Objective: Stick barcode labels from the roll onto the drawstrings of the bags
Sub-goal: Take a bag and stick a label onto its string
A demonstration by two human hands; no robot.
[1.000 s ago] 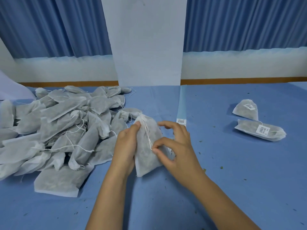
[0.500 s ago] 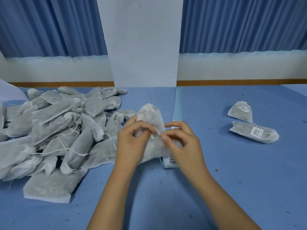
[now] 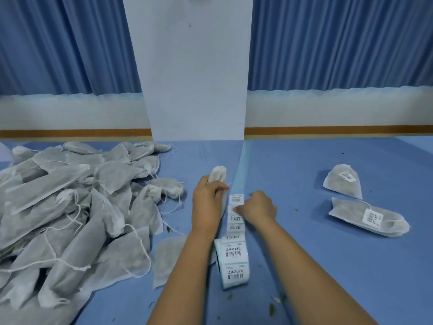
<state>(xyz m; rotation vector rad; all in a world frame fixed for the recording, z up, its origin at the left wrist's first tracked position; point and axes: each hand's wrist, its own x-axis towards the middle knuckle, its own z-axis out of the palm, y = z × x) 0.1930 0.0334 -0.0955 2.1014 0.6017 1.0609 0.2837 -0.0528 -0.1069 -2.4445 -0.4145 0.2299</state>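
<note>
My left hand [image 3: 207, 202] grips a white mesh bag [image 3: 218, 174] by its gathered neck, just left of the label strip. The roll of barcode labels [image 3: 234, 263] lies on the blue table in front of me, its strip [image 3: 236, 221] running away toward the wall. My right hand [image 3: 257, 207] rests on the strip with its fingertips curled onto a label near the far end. Whether a label is lifted is hidden by the fingers. A bare length of backing paper [image 3: 241, 165] continues beyond the labels.
A big heap of unlabelled bags [image 3: 70, 207] with loose drawstrings fills the left of the table. Two labelled bags [image 3: 344, 181] [image 3: 370, 218] lie at the right. One flat bag [image 3: 166, 259] lies under my left forearm. A white pillar [image 3: 192, 78] stands behind.
Both hands were working the bag's drawstring together. Now my left hand alone keeps the bag, and my right hand has moved down onto the label strip. The view has tilted so the roll shows.
</note>
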